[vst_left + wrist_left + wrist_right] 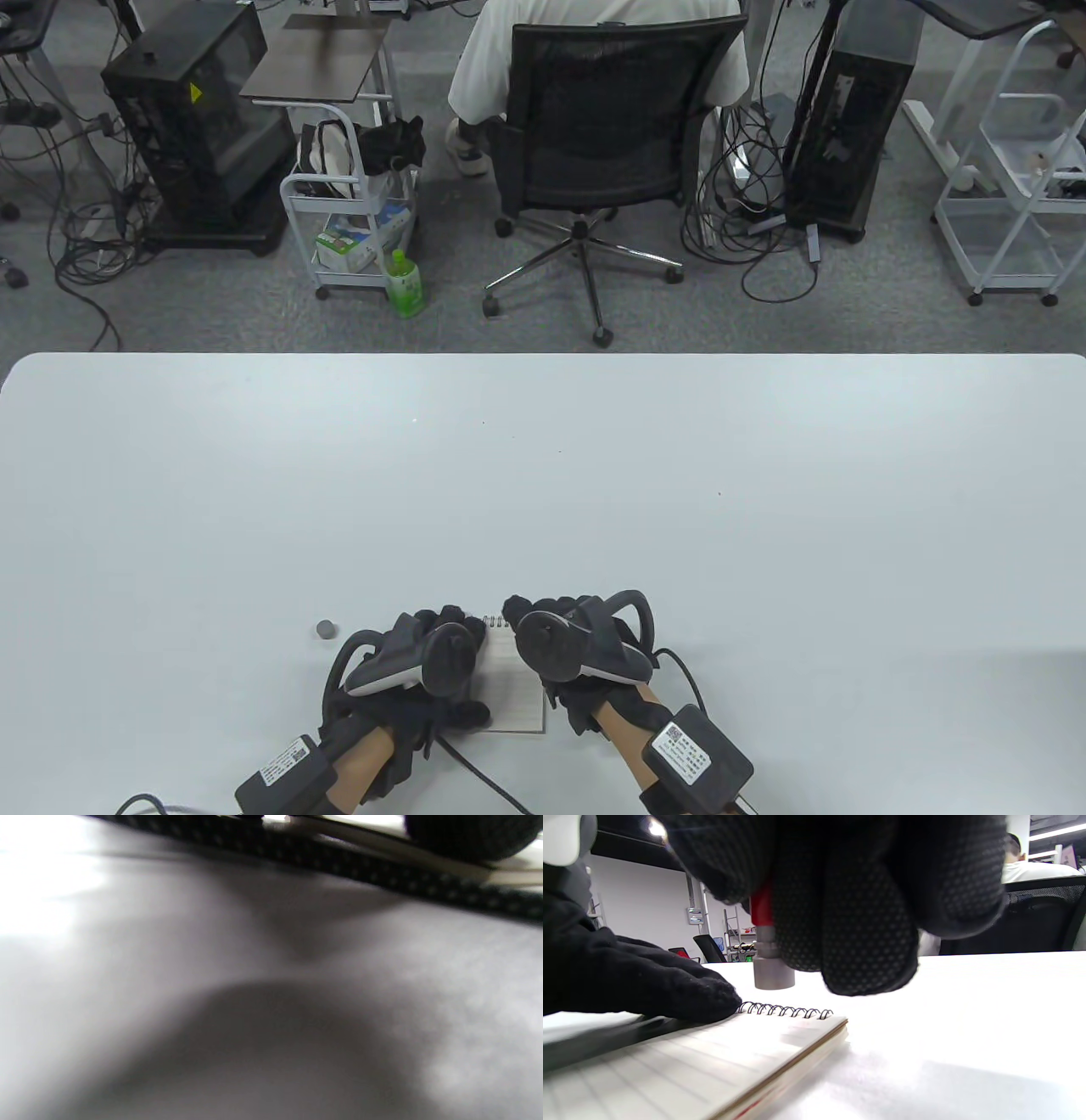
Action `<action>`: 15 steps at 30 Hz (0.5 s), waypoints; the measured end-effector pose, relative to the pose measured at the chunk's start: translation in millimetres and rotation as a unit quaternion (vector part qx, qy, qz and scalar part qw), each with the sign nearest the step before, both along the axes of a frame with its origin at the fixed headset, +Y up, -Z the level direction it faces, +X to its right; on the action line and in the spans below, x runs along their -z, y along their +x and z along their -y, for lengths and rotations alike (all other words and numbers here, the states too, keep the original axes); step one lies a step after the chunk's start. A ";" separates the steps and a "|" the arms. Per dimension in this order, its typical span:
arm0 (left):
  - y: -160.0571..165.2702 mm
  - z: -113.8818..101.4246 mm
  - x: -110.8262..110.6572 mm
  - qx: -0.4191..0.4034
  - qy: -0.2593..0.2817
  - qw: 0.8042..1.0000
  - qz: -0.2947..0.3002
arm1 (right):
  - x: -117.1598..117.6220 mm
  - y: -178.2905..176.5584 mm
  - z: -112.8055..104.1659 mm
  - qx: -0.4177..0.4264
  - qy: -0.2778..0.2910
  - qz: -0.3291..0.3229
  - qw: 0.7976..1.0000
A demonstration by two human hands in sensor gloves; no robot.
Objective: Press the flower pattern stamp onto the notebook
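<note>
A spiral-bound notebook [517,689] is laid open on the white table [543,475], between the two gloved hands near the table's near edge. Its wire binding runs along the far edge, away from the wrists, and ruled lines can be seen across the page. No writing on the page can be read.

The left hand [424,671] is laid flat on the left part of the notebook, fingers extended and pressed on the paper, as the right wrist view shows [628,984].

The right hand [577,649] is closed around a stamp [768,955], which is gripped by the fingertips [865,921]. The stamp is held upright, its long axis vertical: a red upper body is partly hidden inside the glove, and a grey round base points down. The base is seen just beyond the spiral binding, below the fingers; whether it touches the table or the paper cannot be told.

A small grey cylinder, probably a cap [325,629], stands on the table to the left of the left hand, apart from it.

White labels with printed codes are fixed to the black boxes on both forearms; their text is too small to be read. The left wrist view is blurred, and only a dotted dark strip and pale page edges can be made out.
</note>
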State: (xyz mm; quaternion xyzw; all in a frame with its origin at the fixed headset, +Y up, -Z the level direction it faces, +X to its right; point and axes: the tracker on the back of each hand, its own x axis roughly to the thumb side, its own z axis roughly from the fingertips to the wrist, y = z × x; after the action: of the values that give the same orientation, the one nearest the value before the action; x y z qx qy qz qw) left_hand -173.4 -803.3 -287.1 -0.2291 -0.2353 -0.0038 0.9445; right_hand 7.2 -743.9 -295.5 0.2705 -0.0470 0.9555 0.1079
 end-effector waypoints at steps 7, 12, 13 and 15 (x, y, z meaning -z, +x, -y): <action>0.0 0.0 0.0 0.000 0.000 1.000 0.000 | 0.9 5.9 6.0 0.008 -0.007 0.009 1.000; 0.0 0.0 0.0 0.000 0.000 1.000 0.000 | 1.4 4.1 11.4 -0.002 -0.012 0.006 1.000; 0.0 0.0 0.0 0.000 0.000 1.000 0.000 | 1.4 3.4 12.4 -0.003 -0.013 0.005 1.000; 0.0 0.0 0.0 0.000 0.000 1.000 0.000 | 1.5 2.2 14.0 -0.006 -0.014 0.004 1.000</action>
State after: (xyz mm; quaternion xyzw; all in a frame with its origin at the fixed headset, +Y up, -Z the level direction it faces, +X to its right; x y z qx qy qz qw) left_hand -173.4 -803.3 -287.1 -0.2291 -0.2353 -0.0038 0.9445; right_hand 9.4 -757.9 -297.0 0.2652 -0.0322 0.9578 0.1063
